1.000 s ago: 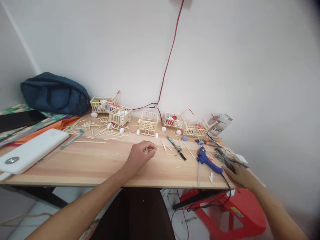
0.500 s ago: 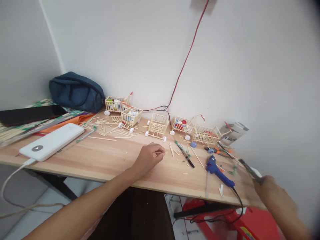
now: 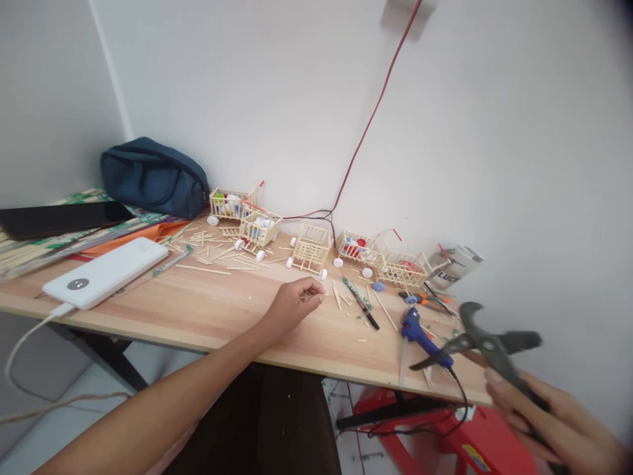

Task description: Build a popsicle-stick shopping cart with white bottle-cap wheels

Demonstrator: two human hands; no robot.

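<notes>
My left hand (image 3: 293, 305) is closed in a pinch just above the middle of the table, with a thin wooden stick (image 3: 325, 294) poking out past the fingertips. At the lower right, my right hand (image 3: 554, 415) grips dark pruning shears (image 3: 488, 344) by the handles. Their blades are spread apart and overlap the blue glue gun (image 3: 414, 323) from my viewpoint. Beyond my left hand stands a small stick cart (image 3: 311, 249) with white wheels. Loose stick pieces (image 3: 337, 295) and a black-capped pen (image 3: 366, 313) lie to its right.
More stick carts (image 3: 260, 227) holding small coloured items line the wall, others (image 3: 403, 269) standing further right. A white power bank (image 3: 106, 274), a phone (image 3: 64, 220) and a blue pouch (image 3: 154, 177) occupy the left. Orange-handled pliers (image 3: 430, 301) lie near a box (image 3: 457, 267). A red stool (image 3: 489, 442) is below.
My right hand has lifted the pruning shears from the table's right end and brought them up toward me, blades now spread. My left hand keeps its pinch almost in place.
</notes>
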